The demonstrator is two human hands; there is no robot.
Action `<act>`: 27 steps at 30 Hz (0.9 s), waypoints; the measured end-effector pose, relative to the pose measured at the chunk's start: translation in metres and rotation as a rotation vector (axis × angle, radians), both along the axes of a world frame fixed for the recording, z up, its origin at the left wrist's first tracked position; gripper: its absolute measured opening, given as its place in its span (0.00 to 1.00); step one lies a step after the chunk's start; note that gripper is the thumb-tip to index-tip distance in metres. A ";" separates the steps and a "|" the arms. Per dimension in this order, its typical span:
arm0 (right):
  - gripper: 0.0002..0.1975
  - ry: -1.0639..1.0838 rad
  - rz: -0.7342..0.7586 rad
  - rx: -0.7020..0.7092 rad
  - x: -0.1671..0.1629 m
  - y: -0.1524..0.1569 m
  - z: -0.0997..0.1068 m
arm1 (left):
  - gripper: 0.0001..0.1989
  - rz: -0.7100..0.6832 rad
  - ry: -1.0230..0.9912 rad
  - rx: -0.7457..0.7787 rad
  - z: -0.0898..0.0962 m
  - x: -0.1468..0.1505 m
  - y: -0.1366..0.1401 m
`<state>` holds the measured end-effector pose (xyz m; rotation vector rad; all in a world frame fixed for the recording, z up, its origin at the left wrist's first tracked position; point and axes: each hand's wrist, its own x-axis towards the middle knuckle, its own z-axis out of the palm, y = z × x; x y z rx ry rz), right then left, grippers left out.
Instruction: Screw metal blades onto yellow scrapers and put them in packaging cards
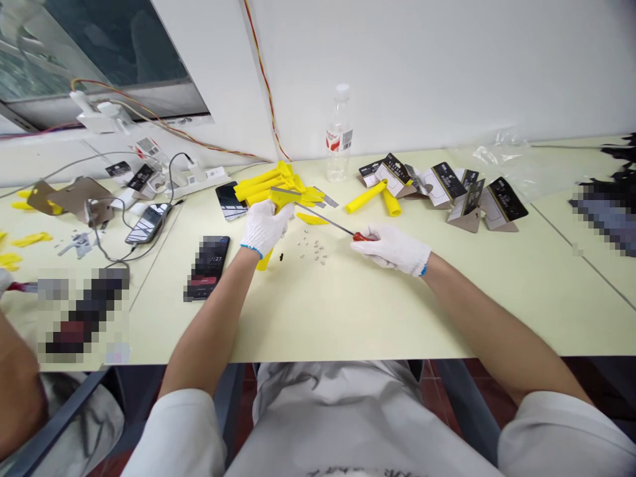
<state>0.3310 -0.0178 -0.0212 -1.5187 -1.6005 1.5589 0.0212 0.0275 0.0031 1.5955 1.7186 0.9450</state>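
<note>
1. At the left of the counter [318,318], towards its front edge, a co-worker's gloved hand [4,281] holds a red-handled item; what stage that work has reached I cannot tell.
2. The person's left hand [265,225], midway between the front and back edges, is closed around a yellow tool [285,195], its head raised and its handle slanting down towards the front edge. This piece looks partway done.
3. Behind that hand, nearer the back edge, lies a pile of yellow handles [263,182], probably some of them waiting; which are finished does not show.
4. Right of the left hand, a loose yellow piece [312,219] and scattered small clear parts [317,250] lie on the counter, seemingly unused.
5. The right hand [392,248] is wrapped around the screwdriver [362,236], whose tip reaches the yellow tool's head; whether it sits in a screw is too small to tell.
6. Further right, towards the back edge, two yellow tubes [368,197] rest beside folded cards [442,182], none visibly fitted to a tool.
</note>
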 end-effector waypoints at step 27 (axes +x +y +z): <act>0.28 -0.027 -0.022 0.036 -0.001 0.002 -0.006 | 0.18 0.019 0.073 0.063 -0.009 -0.002 0.005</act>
